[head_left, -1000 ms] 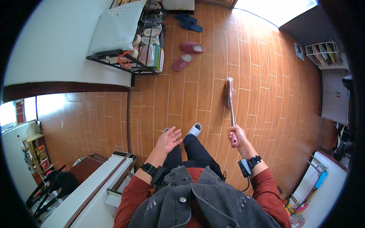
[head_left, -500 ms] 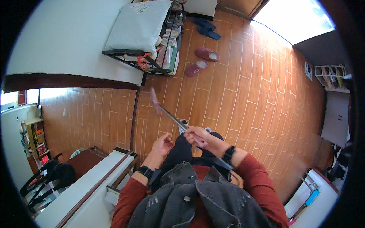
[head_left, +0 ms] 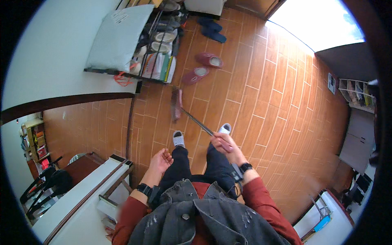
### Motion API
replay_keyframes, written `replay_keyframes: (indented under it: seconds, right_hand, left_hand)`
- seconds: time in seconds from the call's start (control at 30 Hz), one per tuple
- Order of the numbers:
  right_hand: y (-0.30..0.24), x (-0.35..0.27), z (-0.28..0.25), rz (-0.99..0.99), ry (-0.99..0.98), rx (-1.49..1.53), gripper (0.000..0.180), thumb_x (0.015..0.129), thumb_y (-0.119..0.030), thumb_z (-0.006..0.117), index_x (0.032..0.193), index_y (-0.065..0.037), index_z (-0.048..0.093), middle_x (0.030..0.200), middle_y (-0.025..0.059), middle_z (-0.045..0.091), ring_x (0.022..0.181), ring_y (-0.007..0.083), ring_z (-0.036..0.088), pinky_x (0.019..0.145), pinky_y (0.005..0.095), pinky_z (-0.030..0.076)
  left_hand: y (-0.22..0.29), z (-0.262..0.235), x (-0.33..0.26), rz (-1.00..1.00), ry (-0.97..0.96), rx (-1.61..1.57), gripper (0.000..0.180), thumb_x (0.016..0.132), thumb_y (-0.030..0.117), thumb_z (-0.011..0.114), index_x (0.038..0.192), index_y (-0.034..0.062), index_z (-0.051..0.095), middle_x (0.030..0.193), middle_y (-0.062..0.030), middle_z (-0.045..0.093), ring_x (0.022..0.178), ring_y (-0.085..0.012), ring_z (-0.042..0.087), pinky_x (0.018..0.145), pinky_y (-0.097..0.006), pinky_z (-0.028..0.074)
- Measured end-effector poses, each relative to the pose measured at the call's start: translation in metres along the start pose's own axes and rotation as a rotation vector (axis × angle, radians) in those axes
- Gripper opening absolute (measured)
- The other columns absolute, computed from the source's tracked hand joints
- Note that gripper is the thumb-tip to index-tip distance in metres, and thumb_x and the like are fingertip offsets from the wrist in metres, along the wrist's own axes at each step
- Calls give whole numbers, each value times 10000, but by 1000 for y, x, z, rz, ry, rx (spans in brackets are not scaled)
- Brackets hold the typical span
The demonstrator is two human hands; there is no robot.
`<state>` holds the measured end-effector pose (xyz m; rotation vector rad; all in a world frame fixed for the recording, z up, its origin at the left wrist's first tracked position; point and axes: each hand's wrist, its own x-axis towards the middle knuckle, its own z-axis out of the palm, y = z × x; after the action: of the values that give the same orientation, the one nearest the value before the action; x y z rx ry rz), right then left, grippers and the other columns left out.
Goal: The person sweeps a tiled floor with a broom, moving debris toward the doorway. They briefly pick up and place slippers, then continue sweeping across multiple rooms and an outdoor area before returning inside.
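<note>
My right hand [head_left: 226, 147] is wrapped round the handle of a broom [head_left: 178, 103], in front of my right leg. From this grip the thin grey handle slants away to the far left. The broom's pink head with dark bristles is at the brown tiled floor [head_left: 249, 118], slightly blurred; whether the bristles touch the tiles I cannot tell. My left hand [head_left: 161, 161] is held beside my left leg, its fingers loosely bent and somewhat apart, with nothing in it.
Beyond the broom head lie maroon slippers [head_left: 210, 60] and dark blue slippers [head_left: 211, 29]. A shoe rack [head_left: 157, 53] with a pale package [head_left: 118, 38] on top stands far left. A white half-wall [head_left: 92, 190] runs at my near left. A bright doorway [head_left: 314, 20] is far right.
The broom head has swung to the right and turned more upright in the view. My right hand has moved right, while the left has dropped slightly nearer and left. Both shoes now show plainly.
</note>
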<state>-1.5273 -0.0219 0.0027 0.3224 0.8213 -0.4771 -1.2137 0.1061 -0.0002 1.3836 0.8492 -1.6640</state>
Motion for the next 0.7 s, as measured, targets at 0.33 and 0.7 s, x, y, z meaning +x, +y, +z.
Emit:
replay_keyframes:
  seconds: [0.33, 0.7]
  right_hand:
    - [-203, -181, -169, -82, 268, 364, 89, 832, -107, 473, 904, -70, 436, 644, 50, 491, 425, 89, 433, 352, 182, 378]
    - [-255, -163, 20, -154, 466, -783, 143, 767, -56, 529, 861, -61, 423, 630, 52, 492, 459, 138, 478, 385, 264, 411]
  left_hand:
    - [-88, 182, 8, 21, -206, 210, 163, 843, 233, 540, 898, 91, 598, 742, -71, 612, 710, -203, 589, 676, -372, 484]
    - [-36, 218, 30, 74, -223, -45, 172, 826, 221, 545, 923, 84, 583, 838, -97, 628, 778, -230, 600, 719, -396, 488]
